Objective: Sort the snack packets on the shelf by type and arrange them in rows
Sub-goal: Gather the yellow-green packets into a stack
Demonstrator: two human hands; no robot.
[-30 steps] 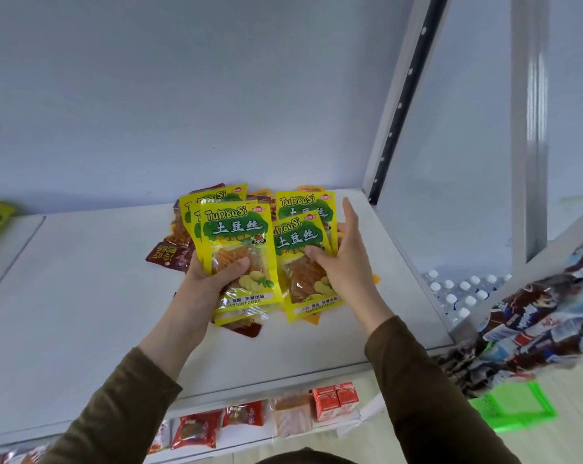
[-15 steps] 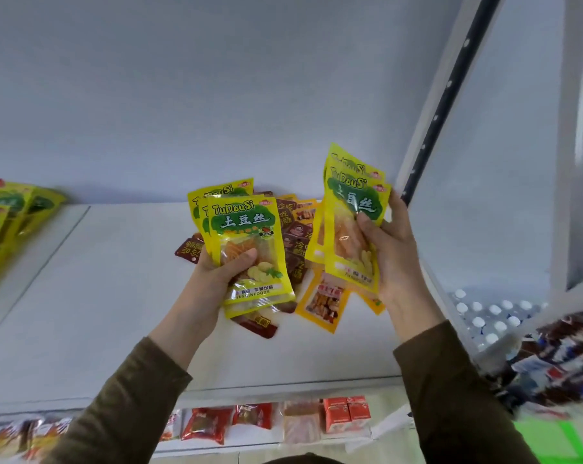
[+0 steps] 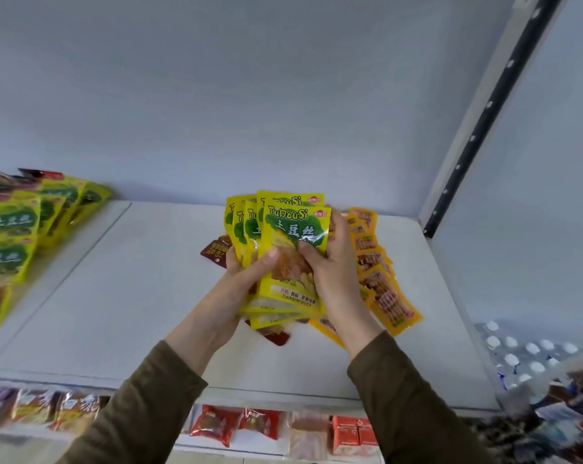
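yellow packet "TuDouSi", "土豆丝"

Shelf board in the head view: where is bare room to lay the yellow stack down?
Bare white shelf lies between the left yellow packets and the hands; a strip lies right of the orange packets. Crowded beneath the held stack.

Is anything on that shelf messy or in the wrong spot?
Yes. A dark red packet pokes out crooked behind the yellow TuDouSi packets held in both hands, and orange packets lie fanned unevenly on the white shelf, not in rows.
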